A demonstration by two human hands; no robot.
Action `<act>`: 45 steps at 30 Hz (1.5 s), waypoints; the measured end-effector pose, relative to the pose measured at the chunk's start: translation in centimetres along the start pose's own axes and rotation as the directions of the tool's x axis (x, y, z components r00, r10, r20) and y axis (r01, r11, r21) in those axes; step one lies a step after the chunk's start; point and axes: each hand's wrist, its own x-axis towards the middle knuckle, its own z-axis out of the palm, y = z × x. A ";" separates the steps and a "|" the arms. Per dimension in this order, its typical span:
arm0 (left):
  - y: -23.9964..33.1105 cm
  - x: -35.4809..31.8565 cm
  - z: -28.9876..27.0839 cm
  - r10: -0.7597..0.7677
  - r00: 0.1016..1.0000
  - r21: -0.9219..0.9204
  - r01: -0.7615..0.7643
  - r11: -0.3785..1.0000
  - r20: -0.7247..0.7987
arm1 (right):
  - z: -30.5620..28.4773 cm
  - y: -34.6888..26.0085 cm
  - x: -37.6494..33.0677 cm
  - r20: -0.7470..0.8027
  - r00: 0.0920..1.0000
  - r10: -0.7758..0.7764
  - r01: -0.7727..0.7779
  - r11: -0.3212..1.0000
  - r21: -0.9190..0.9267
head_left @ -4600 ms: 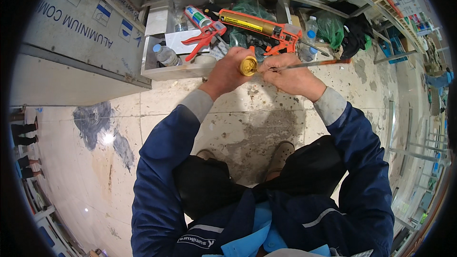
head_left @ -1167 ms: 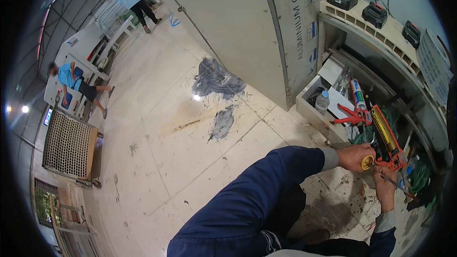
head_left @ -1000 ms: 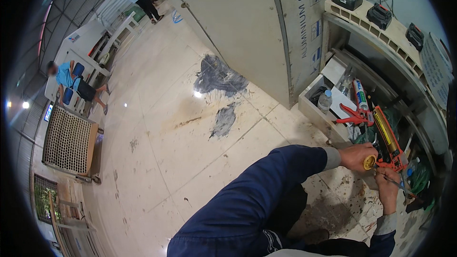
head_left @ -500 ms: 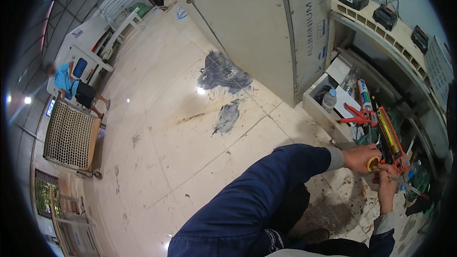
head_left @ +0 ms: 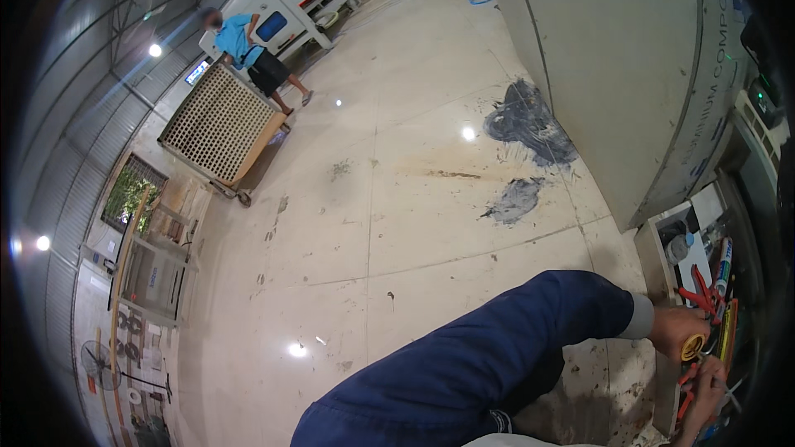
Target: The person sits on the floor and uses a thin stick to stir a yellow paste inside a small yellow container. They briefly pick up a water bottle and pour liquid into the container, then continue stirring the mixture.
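Observation:
In my left hand [head_left: 675, 331], whose fingers are closed, is a small round thing with a yellow rim [head_left: 692, 348], its open end facing up; I cannot tell whether it is a tube or a cup. My right hand [head_left: 705, 385] is right beside it, fingers closed round a thin rod-like tool [head_left: 733, 400]. One end of that tool points at the yellow rim, and the other sticks out to the lower right. Just beyond both hands lie a red caulking gun [head_left: 700, 291], a white and blue sealant tube [head_left: 725, 265] and a long yellow cartridge [head_left: 728, 331].
The hands are over an open drawer [head_left: 651, 261] that also holds a clear bottle [head_left: 679, 247]. A tall grey cabinet [head_left: 613, 74] stands beyond. Dark grey smears [head_left: 530, 124] mark the tiled floor. At the far left, a person in blue [head_left: 240, 40] stands by a wheeled cart [head_left: 219, 124].
My view has swung left, so the hands and drawer sit farther right in the picture. Both hands keep their hold, close together.

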 end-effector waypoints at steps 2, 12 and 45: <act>0.5 0.2 -1.6 0.055 0.998 0.034 -0.054 0.998 -0.027 | 0.8 -2.0 1.1 -0.017 0.997 -0.076 0.075 0.997 -0.027; 4.8 3.0 -3.8 -0.062 0.989 -0.044 0.056 0.997 -0.136 | 0.5 -7.0 3.2 0.147 0.977 -0.152 0.153 0.988 0.007; -0.4 4.1 -0.5 -0.069 0.977 -0.209 0.026 0.978 -0.202 | 0.7 -1.0 5.4 -0.026 0.978 -0.205 0.201 0.975 -0.097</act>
